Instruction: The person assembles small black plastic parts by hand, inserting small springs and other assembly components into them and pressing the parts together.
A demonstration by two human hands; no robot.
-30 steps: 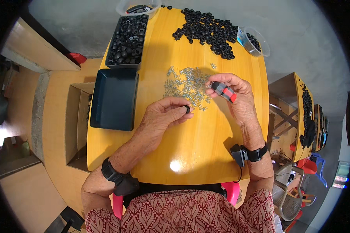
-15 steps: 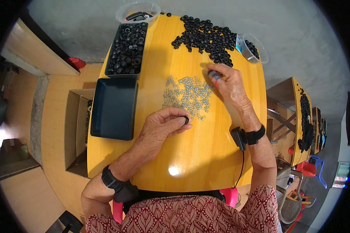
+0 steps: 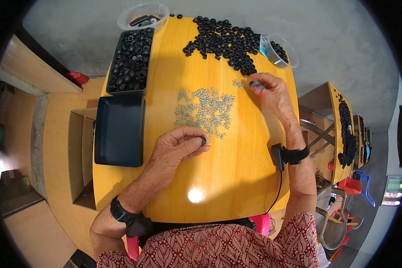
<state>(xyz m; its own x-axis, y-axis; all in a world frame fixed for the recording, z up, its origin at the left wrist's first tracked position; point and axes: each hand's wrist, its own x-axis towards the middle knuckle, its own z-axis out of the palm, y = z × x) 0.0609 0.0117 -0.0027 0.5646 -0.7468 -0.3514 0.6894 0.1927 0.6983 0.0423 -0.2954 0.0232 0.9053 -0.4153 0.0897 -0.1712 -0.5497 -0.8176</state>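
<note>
Right hand [image 3: 277, 96] swings its gripped tool [image 3: 257, 89] farther from the cap [image 3: 203, 140], right of the metal bits [image 3: 205, 108]. Left hand [image 3: 178, 145] pinches that cap below them.

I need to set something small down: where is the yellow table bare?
The table is bare between the left hand and right forearm, and in a strip between the bin of black parts and the black-ring heap. It is crowded under that heap and mid-table, where small silvery pieces lie.

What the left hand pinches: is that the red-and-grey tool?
No, the left hand pinches a small black piece, while the right hand holds the red-and-grey tool.
</note>
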